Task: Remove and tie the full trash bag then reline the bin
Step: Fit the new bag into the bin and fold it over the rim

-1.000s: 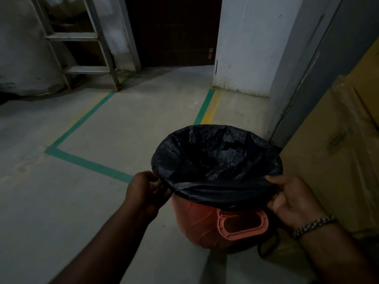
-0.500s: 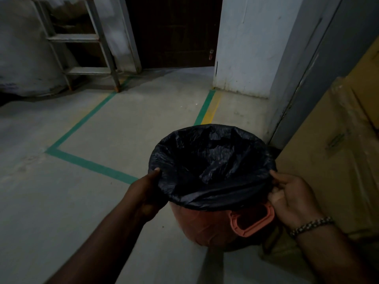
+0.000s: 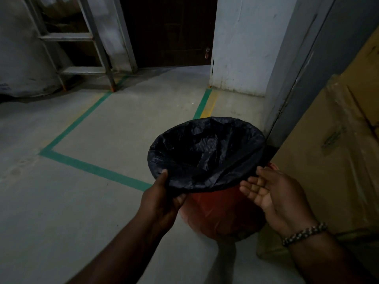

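A red plastic bin [image 3: 221,214] stands on the grey floor, lined with a black trash bag [image 3: 205,152] whose mouth is folded over the rim. My left hand [image 3: 162,199] pinches the bag's folded edge at the near left of the rim, thumb on top. My right hand [image 3: 268,191] hovers palm up at the near right of the rim, fingers straight and loose, holding nothing. The bin's inside is dark and its contents cannot be made out.
Large cardboard boxes [image 3: 336,152] stand right beside the bin on the right. A grey door frame [image 3: 291,83] and white wall corner [image 3: 240,48] lie behind it. Green floor tape [image 3: 96,169] marks the concrete; a metal ladder [image 3: 82,46] leans far left.
The bin has turned, so its handle is out of sight. My right hand let go of the bag's edge and opened palm up. My left hand shifted its grip along the rim.
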Motion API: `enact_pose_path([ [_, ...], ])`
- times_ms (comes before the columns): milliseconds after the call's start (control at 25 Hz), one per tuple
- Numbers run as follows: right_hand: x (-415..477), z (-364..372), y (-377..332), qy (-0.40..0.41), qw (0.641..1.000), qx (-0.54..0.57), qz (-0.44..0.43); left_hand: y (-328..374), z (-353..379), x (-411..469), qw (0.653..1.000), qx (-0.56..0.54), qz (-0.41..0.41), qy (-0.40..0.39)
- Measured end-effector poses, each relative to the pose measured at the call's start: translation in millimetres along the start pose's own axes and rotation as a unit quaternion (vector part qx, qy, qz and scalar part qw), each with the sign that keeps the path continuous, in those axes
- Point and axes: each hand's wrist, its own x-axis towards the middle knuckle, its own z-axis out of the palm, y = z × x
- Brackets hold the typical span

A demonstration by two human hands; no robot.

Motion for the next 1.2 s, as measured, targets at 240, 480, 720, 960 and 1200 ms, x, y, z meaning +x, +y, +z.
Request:
enact_pose_path([
  [240,-26.3,12.3,5.8,-0.038,0.996,0.077,0.026,-16.9,10.2,-15.6,0.994,0.036,-0.068,-0.075],
  [480,-21.2,11.4,12.4,-0.033,0.983,0.165,0.073,-13.3,7.9,-16.0,0.992,0.068,-0.081,-0.063],
  [720,-16.9,10.4,14.4,-0.037,0.989,0.135,0.054,1.9,-1.7,-3.2,0.997,0.022,-0.069,0.032],
  [960,-12.6,2.9,10.0,-0.038,0.989,0.13,0.051,-4.0,-8.1,-3.9,0.993,0.06,-0.084,0.056],
  [1200,-6.1,-8.4,5.1,-0.049,0.991,0.121,0.04,13.6,-16.4,10.7,0.992,0.057,-0.082,0.08],
])
